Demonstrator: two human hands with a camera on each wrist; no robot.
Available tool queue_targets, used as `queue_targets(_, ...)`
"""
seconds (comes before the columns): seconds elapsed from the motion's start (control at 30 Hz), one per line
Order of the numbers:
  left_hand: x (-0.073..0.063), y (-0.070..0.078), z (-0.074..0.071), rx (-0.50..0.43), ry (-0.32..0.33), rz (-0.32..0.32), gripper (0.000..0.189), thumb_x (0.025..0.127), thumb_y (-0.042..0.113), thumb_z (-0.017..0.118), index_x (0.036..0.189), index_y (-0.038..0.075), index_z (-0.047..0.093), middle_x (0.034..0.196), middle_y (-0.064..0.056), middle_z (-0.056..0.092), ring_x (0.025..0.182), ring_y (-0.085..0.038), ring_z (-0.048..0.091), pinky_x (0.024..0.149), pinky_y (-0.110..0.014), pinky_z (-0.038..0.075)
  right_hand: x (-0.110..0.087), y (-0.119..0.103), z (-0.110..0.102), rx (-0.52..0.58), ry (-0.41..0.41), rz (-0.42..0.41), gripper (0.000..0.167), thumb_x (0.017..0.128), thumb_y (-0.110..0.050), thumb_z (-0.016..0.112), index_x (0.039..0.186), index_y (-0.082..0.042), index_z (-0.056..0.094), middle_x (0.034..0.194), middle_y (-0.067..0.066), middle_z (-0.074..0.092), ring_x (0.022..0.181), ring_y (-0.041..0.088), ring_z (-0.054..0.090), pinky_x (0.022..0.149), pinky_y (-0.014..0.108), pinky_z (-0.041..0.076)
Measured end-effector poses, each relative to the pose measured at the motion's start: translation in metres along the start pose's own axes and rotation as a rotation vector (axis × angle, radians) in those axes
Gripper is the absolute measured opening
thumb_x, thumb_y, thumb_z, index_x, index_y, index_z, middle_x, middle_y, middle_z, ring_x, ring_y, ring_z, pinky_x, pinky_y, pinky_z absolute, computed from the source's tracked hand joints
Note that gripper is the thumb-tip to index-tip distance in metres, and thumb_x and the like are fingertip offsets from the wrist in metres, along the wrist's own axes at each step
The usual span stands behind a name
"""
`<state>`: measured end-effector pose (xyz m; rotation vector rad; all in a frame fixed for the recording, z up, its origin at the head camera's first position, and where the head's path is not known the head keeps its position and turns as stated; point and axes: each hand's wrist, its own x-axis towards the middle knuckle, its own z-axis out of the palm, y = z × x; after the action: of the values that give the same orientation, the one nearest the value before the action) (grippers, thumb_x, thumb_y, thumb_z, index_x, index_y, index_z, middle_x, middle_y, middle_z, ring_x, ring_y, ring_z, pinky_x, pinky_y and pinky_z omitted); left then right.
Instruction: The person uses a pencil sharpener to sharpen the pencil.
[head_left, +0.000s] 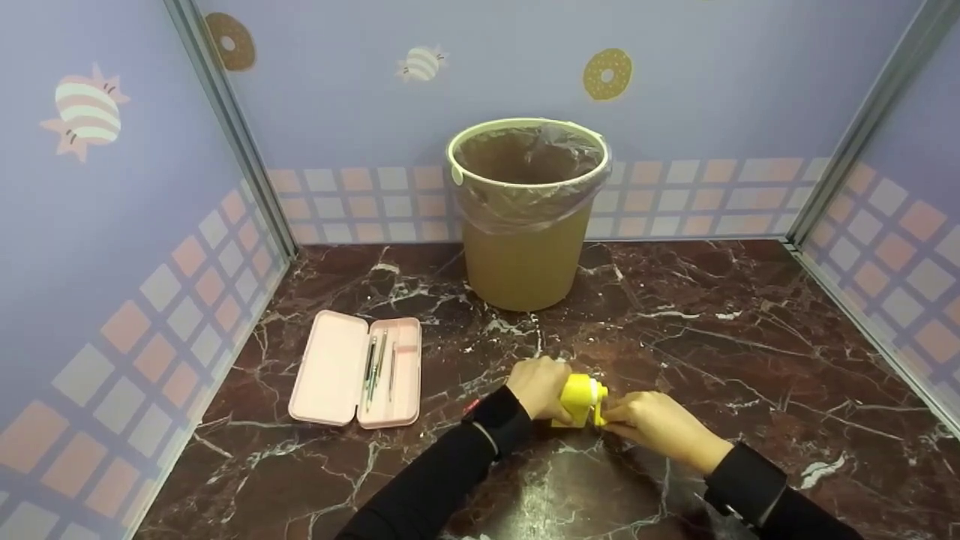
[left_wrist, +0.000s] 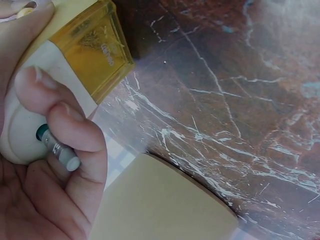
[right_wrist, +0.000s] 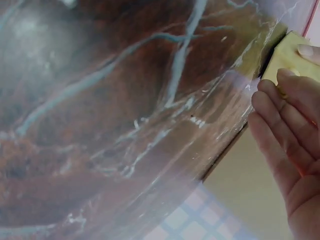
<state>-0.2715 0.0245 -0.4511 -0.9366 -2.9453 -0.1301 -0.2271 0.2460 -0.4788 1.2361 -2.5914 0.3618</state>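
Observation:
A yellow hand-crank pencil sharpener [head_left: 577, 397] stands on the dark marbled tabletop. My left hand [head_left: 538, 388] grips its body from the left. In the left wrist view, a pencil's end [left_wrist: 61, 150] pokes out of the sharpener's pale front between the fingers of that hand. The see-through yellow drawer [left_wrist: 95, 50] has shavings inside. On the sharpener's other side, my right hand [head_left: 660, 424] pinches the small crank handle [head_left: 598, 416]. Fingers mostly hide that handle in the right wrist view.
An open pink pencil case [head_left: 326, 375] with several pencils lies to the left. Behind the sharpener stands a tan waste bin [head_left: 525, 262] lined with a clear bag. Patterned panels [head_left: 360, 112] wall in the back and both sides.

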Motion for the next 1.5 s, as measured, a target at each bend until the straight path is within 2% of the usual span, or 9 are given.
queue_targets(0.13,0.001,0.000,0.000,0.011,0.000,-0.004,0.047,0.063,0.044,0.094,0.090,0.014,0.071,0.089,-0.002,0.076,0.078,-0.019,0.071,0.064,-0.034,0.056,-0.003,-0.003,-0.003,-0.016,0.015,-0.010,0.008,0.084,-0.010,0.080,0.092,-0.011,0.079,0.083,0.000,0.076,0.071,0.013,0.072,0.064,0.027,0.058)
queue_targets(0.6,0.002,0.001,0.001,0.028,0.002,-0.003,0.049,0.061,0.043,0.096,0.091,0.014,0.072,0.089,-0.002,0.076,0.081,-0.020,0.072,0.065,-0.036,0.057,-0.004,-0.015,-0.019,-0.002,0.005,-0.011,0.007,0.084,-0.013,0.080,0.088,-0.015,0.075,0.080,-0.004,0.072,0.071,0.009,0.068,0.062,0.027,0.054)
queue_targets(0.8,0.002,0.002,0.001,0.039,-0.005,0.004,0.051,0.060,0.044,0.096,0.093,0.014,0.072,0.090,-0.002,0.077,0.081,-0.020,0.073,0.065,-0.036,0.058,-0.003,-0.017,-0.024,-0.015,0.042,-0.040,0.009,0.083,-0.015,0.081,0.083,-0.016,0.072,0.073,-0.007,0.067,0.065,0.004,0.061,0.058,0.022,0.049)
queue_targets(1.23,0.000,0.000,0.001,0.014,0.003,0.007,0.052,0.058,0.043,0.097,0.094,0.014,0.073,0.091,-0.002,0.077,0.082,-0.021,0.073,0.065,-0.037,0.058,0.002,-0.017,-0.040,-0.016,0.075,-0.031,0.009,0.082,-0.010,0.081,0.090,-0.013,0.076,0.078,-0.002,0.072,0.067,0.009,0.065,0.061,0.025,0.054)
queue_targets(1.4,0.000,-0.001,0.000,0.006,0.007,0.018,0.051,0.059,0.042,0.097,0.094,0.013,0.072,0.091,-0.002,0.077,0.081,-0.021,0.073,0.066,-0.036,0.058,0.005,-0.015,-0.045,-0.025,0.101,-0.031,0.018,0.081,-0.008,0.081,0.099,-0.010,0.079,0.085,0.001,0.077,0.071,0.012,0.070,0.066,0.026,0.058)
queue_targets(1.5,0.001,-0.002,0.000,-0.004,0.007,0.014,0.050,0.059,0.041,0.097,0.093,0.013,0.072,0.090,-0.002,0.077,0.080,-0.021,0.072,0.065,-0.036,0.057,0.006,-0.013,-0.048,-0.036,0.095,-0.032,0.018,0.082,-0.008,0.081,0.099,-0.010,0.080,0.085,0.001,0.077,0.073,0.012,0.071,0.066,0.027,0.059)
